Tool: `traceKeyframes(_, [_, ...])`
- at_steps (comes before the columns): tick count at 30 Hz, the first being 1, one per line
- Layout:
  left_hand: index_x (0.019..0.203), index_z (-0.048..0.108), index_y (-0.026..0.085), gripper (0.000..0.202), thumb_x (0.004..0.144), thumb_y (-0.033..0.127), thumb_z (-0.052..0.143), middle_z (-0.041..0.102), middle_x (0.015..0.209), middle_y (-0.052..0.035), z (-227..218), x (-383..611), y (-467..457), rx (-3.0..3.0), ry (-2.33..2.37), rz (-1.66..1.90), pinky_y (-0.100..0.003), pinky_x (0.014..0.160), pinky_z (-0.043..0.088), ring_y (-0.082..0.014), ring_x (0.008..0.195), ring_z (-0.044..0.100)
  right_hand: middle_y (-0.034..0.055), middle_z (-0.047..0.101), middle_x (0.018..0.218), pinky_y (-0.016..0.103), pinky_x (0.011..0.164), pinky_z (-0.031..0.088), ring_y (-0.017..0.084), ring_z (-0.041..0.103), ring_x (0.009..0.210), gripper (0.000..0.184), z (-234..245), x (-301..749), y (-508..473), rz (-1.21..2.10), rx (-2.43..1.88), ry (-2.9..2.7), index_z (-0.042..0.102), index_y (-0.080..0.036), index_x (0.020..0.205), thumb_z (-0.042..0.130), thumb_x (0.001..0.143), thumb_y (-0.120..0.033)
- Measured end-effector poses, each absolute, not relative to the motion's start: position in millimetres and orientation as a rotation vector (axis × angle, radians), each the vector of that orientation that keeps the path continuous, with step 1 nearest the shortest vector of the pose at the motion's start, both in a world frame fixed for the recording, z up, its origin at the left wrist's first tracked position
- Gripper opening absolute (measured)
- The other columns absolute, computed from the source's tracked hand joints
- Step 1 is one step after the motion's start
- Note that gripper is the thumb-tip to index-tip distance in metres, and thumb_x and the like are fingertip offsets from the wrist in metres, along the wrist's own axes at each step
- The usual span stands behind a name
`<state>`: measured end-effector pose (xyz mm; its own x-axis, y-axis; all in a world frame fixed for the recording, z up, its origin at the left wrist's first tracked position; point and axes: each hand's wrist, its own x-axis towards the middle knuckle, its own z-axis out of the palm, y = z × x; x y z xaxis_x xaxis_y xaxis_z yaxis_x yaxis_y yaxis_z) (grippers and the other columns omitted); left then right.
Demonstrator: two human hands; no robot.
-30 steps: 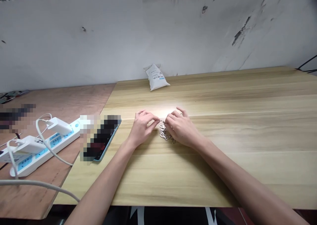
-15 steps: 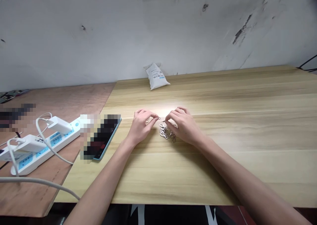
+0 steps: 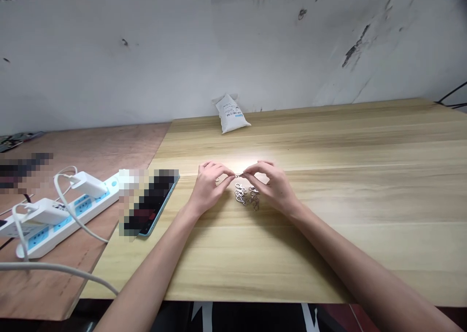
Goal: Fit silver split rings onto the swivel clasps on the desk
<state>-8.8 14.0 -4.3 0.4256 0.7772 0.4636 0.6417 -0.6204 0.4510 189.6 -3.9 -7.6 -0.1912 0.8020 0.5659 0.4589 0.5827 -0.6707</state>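
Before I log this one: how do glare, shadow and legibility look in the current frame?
Head view: bright glare on the table just beyond the hands; head view: soft shadow beside the right forearm; head view: phone partly pixelated; head view: metal bit between left hand and right hand too small to make out.

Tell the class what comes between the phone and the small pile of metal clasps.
In the head view, the person's left hand is between the phone and the pile of metal clasps.
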Motion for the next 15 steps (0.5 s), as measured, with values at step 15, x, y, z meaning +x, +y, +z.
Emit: traceKeyframes(15, [0.087, 0.066, 0.023, 0.006, 0.091, 0.024, 0.061, 0.073, 0.093, 0.003, -3.2, -8.8, 13.7, 2.492, 1.234, 0.996, -0.039, 0.099, 0.031, -0.0163, 0.09, 0.061, -0.0004, 0.07, 0.077, 0.037, 0.086, 0.041, 0.016, 0.065, 0.072, 0.008, -10.3, 190.4, -2.3, 0.341, -1.001, -1.843, 0.064, -0.023, 0.087, 0.06, 0.088, -0.017])
